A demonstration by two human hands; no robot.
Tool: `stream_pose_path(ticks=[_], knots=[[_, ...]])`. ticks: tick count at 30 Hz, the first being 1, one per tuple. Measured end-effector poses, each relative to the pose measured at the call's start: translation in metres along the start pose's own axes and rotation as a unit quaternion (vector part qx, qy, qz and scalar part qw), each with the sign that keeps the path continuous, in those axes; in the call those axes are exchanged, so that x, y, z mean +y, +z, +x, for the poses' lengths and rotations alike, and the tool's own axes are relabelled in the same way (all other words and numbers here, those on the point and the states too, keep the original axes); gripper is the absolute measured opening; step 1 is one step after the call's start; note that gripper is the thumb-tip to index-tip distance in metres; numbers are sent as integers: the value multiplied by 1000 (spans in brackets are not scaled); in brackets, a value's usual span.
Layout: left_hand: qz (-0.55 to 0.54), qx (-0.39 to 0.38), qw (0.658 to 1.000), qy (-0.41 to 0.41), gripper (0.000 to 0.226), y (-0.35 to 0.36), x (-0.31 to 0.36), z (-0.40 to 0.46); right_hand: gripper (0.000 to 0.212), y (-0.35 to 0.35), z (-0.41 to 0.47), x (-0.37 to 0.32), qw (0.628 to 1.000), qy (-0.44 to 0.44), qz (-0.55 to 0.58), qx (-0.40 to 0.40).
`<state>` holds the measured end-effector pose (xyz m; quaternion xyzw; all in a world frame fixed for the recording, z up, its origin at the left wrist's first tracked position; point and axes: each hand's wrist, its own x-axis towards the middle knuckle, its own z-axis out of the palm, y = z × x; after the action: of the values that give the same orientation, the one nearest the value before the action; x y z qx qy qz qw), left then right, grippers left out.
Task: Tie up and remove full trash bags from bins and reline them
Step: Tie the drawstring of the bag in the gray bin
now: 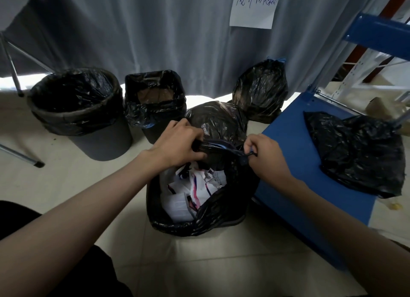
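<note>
A black trash bag (pixel 213 214), full of white paper scraps (pixel 190 192), sits in a bin on the floor in front of me. My left hand (pixel 179 144) grips the gathered far rim of the bag. My right hand (pixel 264 154) pinches the bag's blue drawstring at the right rim. Two tied full black bags stand behind it, one close (pixel 219 119) and one against the curtain (pixel 261 90). At the left, a round grey bin (pixel 104 143) and a smaller square bin (pixel 155 132) each carry a black liner.
A blue cart shelf (pixel 295 150) stands right of the bag, with loose black bags (pixel 359 154) lying on it. A grey curtain (pixel 155 30) with a handwritten paper sign (pixel 253 5) hangs behind. Metal chair legs (pixel 13 74) are at the far left.
</note>
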<state>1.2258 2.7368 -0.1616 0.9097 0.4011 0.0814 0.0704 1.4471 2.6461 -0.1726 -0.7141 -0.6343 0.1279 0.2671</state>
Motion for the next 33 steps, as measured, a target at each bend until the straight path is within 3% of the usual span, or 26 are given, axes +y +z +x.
stream_pose_path(ticks=[3,6,10,16,21,27,29,33], knots=[[-29,-11,999,-11,44,-4,-7,-1,35,-3,1,0,1000,21,-21,5],[-34,-29,999,-14,34,-9,-12,-3,31,-2,0,0,997,51,-55,-7],[80,-2,997,-21,21,-13,-16,-6,30,0,2,-4,994,63,-79,-30],[123,14,988,-95,11,-13,-21,-10,31,-2,4,-9,995,62,-79,-28],[80,-47,985,-145,13,-12,-29,-12,29,-1,4,2,993,83,-78,-42],[32,-88,989,-110,27,-21,-29,-13,12,9,4,-6,995,23,-60,-71],[0,-61,991,-117,29,-21,-31,-15,8,9,4,-12,996,19,-45,-70],[-31,78,988,-130,14,-17,-32,-21,15,6,6,-19,998,20,-53,-35]])
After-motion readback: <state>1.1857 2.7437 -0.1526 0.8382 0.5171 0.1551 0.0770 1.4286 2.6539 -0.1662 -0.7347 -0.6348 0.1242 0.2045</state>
